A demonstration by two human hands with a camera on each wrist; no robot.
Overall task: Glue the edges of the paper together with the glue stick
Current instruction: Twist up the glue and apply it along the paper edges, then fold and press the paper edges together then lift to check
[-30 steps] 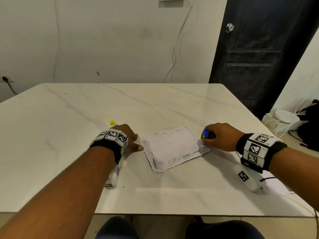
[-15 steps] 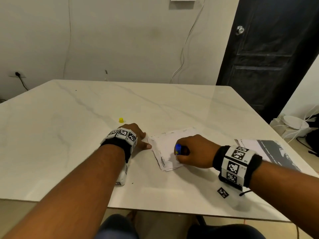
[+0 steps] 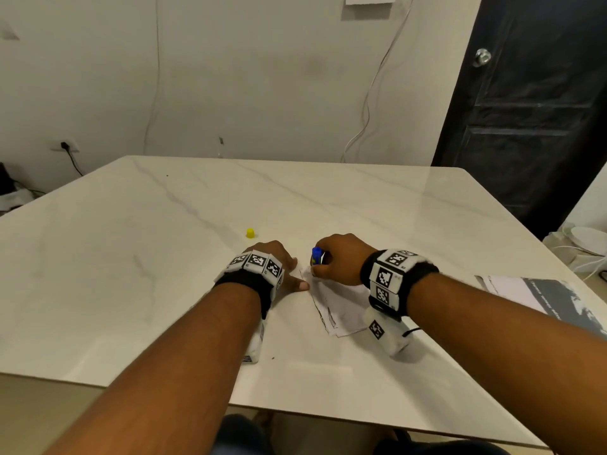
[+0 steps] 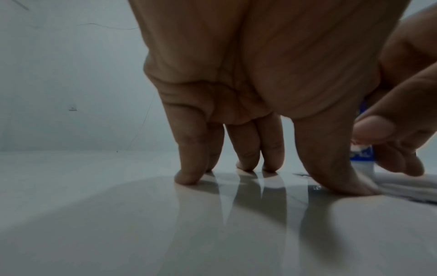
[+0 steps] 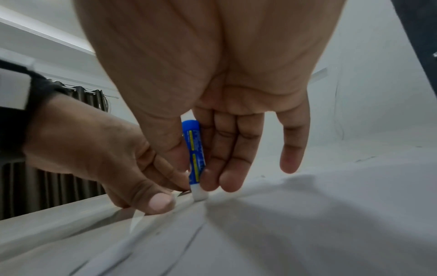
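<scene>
Right hand [image 5: 212, 104] presses glue stick [image 5: 195, 151] seemingly onto paper [image 5: 307, 224].

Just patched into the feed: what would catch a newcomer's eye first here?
The blue glue stick, gripped upright in the right hand, its white tip on the paper at the far left corner. Beside it, the left hand rests fingertips on the marble table, thumb at the paper's edge. A small yellow cap stands just beyond.

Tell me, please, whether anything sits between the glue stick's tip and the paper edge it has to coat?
Nothing visible does. The right hand holds the glue stick upright with its white tip already down on the paper, by the corner that the left hand's thumb pins.
</scene>
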